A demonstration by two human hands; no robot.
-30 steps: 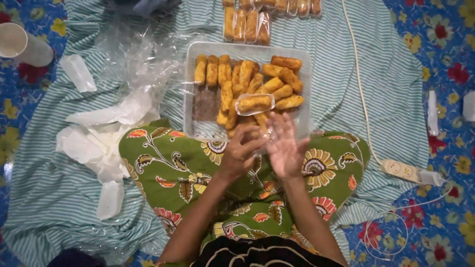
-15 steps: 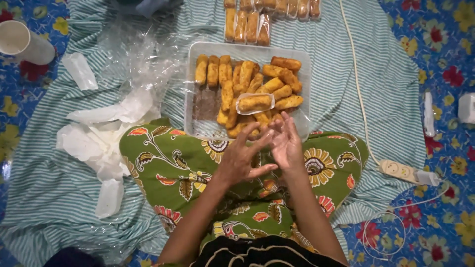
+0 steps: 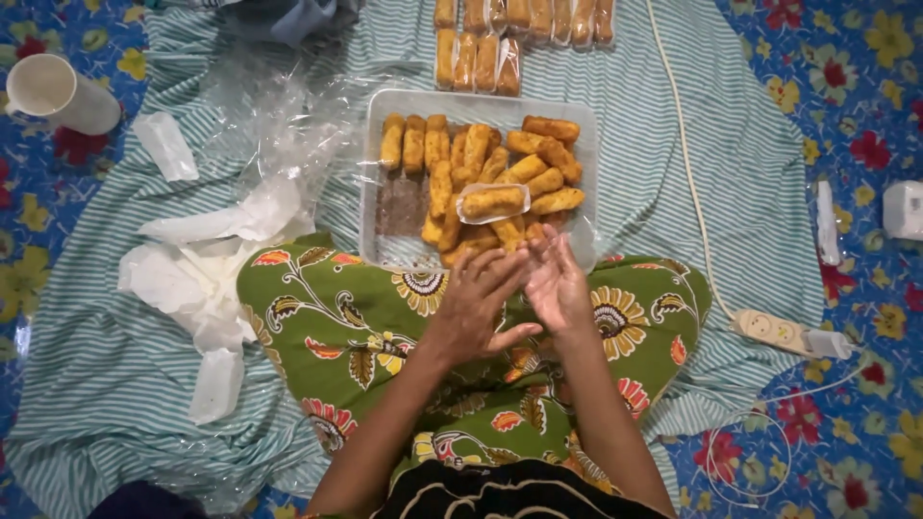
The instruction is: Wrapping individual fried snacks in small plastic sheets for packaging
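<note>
Head view, looking straight down at a person seated on the floor. Both hands meet over the lap, just below the near edge of a tray. The left hand [image 3: 478,303] is spread open, fingers fanned and pointing up and to the right, its fingertips resting against the right hand [image 3: 556,285]. The right hand is also open, fingers straight and close together, pointing away from the body toward the tray. Whether anything thin lies between the palms cannot be told.

The clear plastic tray [image 3: 383,245] is rectangular with rounded corners, its long side running left to right. It holds golden-brown fried rolls [image 3: 437,163], finger-shaped with a rough crumbed crust; most lie with their long axis pointing away from the person, a few at a slant. One wrapped roll [image 3: 492,202] lies across the pile, long axis left to right, in a clear sleeve.

Beyond the tray stand rows of wrapped rolls [image 3: 476,61], upright in line. Crinkled clear plastic sheets [image 3: 260,115] and white paper [image 3: 178,279] lie to the left on a green-striped cloth [image 3: 106,384]. The lap is covered by green floral fabric [image 3: 327,317]. A white cup [image 3: 60,93] lies on its side at far left; a white power strip [image 3: 781,332] sits right.
</note>
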